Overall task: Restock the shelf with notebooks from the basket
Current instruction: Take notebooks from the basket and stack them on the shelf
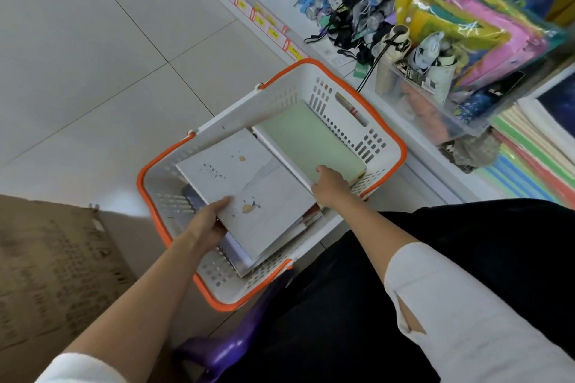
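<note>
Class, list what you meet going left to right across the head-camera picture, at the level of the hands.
Cardboard box → left hand → white notebook → right hand, holding the green notebook → stack of coloured sheets.

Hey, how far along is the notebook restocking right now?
Done: nothing I can confirm shelved. In hand: the left hand grips the white notebook and the right hand grips the green notebook, both inside the basket. Left: moving these, plus more notebooks beneath, to the shelf.
</note>
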Motion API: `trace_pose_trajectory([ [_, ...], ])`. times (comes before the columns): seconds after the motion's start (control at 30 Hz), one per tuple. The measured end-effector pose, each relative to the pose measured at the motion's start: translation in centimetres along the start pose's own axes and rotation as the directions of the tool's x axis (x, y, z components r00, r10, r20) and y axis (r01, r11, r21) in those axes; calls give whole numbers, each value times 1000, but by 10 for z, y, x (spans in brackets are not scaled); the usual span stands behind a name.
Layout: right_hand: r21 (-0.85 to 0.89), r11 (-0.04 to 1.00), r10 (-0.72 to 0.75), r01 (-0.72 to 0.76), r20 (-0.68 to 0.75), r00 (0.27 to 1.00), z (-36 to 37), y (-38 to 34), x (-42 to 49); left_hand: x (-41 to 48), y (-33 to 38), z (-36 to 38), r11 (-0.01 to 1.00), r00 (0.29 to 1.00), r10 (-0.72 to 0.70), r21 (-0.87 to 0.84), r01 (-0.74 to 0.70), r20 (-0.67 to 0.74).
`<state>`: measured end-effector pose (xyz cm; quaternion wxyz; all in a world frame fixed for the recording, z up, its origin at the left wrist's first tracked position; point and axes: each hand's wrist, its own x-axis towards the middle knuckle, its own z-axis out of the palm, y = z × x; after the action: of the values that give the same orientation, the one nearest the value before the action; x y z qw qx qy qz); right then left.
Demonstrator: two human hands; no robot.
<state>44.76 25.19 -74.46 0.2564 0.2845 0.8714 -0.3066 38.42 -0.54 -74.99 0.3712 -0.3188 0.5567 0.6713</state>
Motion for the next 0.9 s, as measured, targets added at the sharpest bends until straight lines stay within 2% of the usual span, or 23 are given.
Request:
trace_pose_trajectory([
  [0.1,32,999,2,-4,48,999,3,6,6,1,6,-12,999,1000,-10,44,11,-28],
  [0.2,32,999,9,-10,22,1000,10,6,12,0,10,-18,999,1000,-16,38,17,-18],
  [0.4,-135,987,-86,81,-31,996,29,2,16,-3,16,-15,1000,997,-27,1,28,-77],
  [0.53,-343,927,-185,152,-66,980,30,1,10,-7,17,-8,998,996,-58,-32,56,-72],
  [0.67,-357,908,-233,220,6,972,3,-6,2,-7,13,-7,998,995,-54,-35,51,-79],
  [0.77,-374,872,-336,316,13,942,-16,-34,-17,-7,10,-1,996,996,-59,-67,55,-61],
  [0.9,-444,770,-449,459,135,884,-14,-81,-59,-6,9,7,996,1000,-10,-86,8,-27],
])
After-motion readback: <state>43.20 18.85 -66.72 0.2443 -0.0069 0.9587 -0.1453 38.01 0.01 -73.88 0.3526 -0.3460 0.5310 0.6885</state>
